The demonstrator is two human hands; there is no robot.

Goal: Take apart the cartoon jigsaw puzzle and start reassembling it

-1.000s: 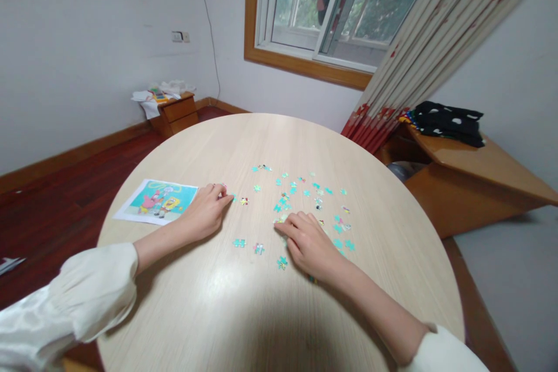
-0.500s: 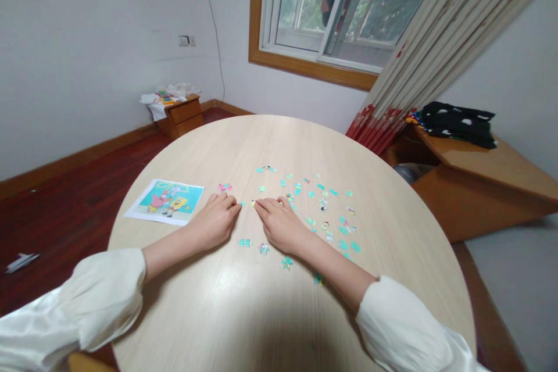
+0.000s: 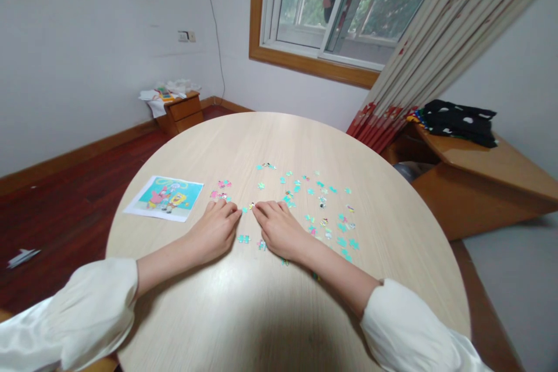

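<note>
Both my hands rest on a round light-wood table (image 3: pixel 270 314). My left hand (image 3: pixel 214 229) lies palm down with its fingers together, the tips beside a small puzzle piece (image 3: pixel 250 207). My right hand (image 3: pixel 281 229) lies palm down too, and its fingertips touch the same piece from the right. Several turquoise puzzle pieces (image 3: pixel 314 203) lie scattered beyond and to the right of my right hand. Two more pieces (image 3: pixel 244 238) sit between my hands. Pink pieces (image 3: pixel 224 184) lie just past my left hand. Whether either hand grips anything is unclear.
A printed cartoon picture (image 3: pixel 166 197) lies flat on the table at the left. A low wooden cabinet (image 3: pixel 181 111) stands by the far wall. A wooden desk (image 3: pixel 475 174) with dark clothing (image 3: pixel 461 120) is at the right, beside a curtain (image 3: pixel 431 40) and window.
My right hand slid left from the scattered pieces to meet my left hand at a small piece. My left hand drew back slightly from the pink pieces.
</note>
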